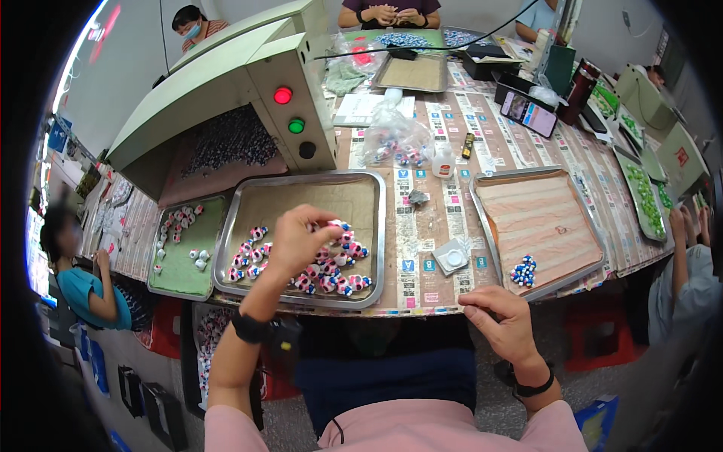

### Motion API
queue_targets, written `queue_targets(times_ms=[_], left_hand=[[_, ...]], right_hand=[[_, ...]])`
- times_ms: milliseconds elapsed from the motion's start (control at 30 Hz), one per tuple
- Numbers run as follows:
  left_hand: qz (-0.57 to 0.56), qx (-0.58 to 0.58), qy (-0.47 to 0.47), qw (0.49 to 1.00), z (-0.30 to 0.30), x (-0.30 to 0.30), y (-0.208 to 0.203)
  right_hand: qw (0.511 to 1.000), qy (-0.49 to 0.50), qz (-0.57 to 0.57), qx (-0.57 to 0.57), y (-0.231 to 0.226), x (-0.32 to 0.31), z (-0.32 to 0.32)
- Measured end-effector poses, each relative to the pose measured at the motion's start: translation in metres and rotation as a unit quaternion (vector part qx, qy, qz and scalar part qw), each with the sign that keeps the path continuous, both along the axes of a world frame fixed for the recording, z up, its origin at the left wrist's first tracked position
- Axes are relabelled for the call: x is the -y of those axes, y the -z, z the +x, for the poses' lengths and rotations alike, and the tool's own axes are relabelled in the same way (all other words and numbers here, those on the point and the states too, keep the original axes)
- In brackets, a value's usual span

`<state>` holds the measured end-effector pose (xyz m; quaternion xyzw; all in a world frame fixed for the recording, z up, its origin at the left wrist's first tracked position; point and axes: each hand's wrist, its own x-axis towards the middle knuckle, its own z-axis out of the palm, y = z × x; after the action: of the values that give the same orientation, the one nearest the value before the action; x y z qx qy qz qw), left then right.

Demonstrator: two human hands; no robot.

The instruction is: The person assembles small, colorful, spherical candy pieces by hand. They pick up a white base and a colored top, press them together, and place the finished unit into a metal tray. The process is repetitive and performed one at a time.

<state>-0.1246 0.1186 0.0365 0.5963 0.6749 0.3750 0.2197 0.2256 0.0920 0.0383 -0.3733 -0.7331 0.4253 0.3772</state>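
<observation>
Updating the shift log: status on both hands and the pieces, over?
Left hand at pink-white-blue pieces on metal tray, grip unclear. Right hand near table edge, grip unclear. Nothing seen blocking either.

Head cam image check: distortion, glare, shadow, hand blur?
Head view: fisheye bends the table, corners black; head view: white glare along upper-left rim; head view: machine opening shaded; head view: left hand and right hand fairly sharp.
</observation>
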Motion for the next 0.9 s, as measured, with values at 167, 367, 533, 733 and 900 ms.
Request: queue_targets(times_ms=[167, 367, 533, 733, 900], left_hand=[[-0.073, -0.141, -0.007, 0.987, -0.022, -0.032, 0.009], [0.027, -0.137, 0.008, 0.990, -0.029, -0.035, 0.025], [-0.097, 0.343, 0.011, 0.934, -0.012, -0.008, 0.000], [-0.158, 0.648, 0.037, 0.744, 0.045, 0.043, -0.020], [-0.243, 0.720, 0.091, 0.643, 0.087, 0.073, 0.003]], right_hand=[[0.990, 0.138, 0.010, 0.027, 0.014, -0.014, 0.038], [0.948, 0.275, 0.079, 0.137, 0.017, -0.041, 0.088], [0.940, 0.231, 0.128, 0.217, 0.024, -0.054, 0.100], [0.934, 0.149, 0.144, 0.291, 0.030, -0.081, 0.090], [0.935, 0.096, 0.108, 0.325, 0.027, -0.097, 0.090]])
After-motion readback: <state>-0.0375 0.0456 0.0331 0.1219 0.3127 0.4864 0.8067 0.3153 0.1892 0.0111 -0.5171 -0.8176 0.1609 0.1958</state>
